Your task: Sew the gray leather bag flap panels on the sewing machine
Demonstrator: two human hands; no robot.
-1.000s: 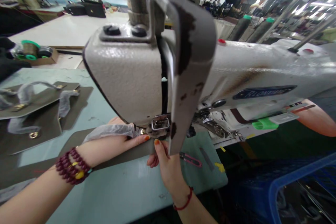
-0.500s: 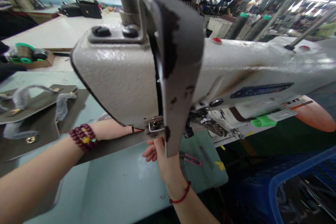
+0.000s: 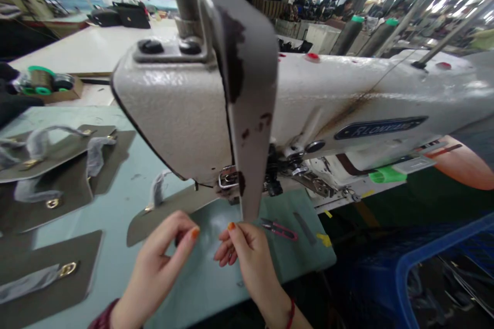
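Note:
My left hand (image 3: 160, 259) is raised in front of the sewing machine (image 3: 173, 108), its thumb and forefinger curled together. A small dark spot shows between its fingers, too little to identify. My right hand (image 3: 250, 254), palm partly up, has its thumb against its curled fingers below the presser area; anything pinched there is hidden. Beyond my left hand, a flat grey-brown panel (image 3: 177, 208) with a plastic-wrapped strap (image 3: 157, 187) reaches toward the machine's needle side. Thread snips (image 3: 281, 230) with pink handles lie right of my right hand.
Several similar panels with wrapped straps and gold fittings (image 3: 69, 269) cover the left of the pale green table (image 3: 133, 277). A blue basket (image 3: 403, 277) stands at the lower right. Thread cones (image 3: 349, 38) rise behind the machine; a box of spools (image 3: 64, 95) sits at the back left.
My left hand has drawn back from beneath the machine head toward me. My right hand has moved slightly lower, its thumb now against its fingers. The grey-brown panel sits separate from my left hand.

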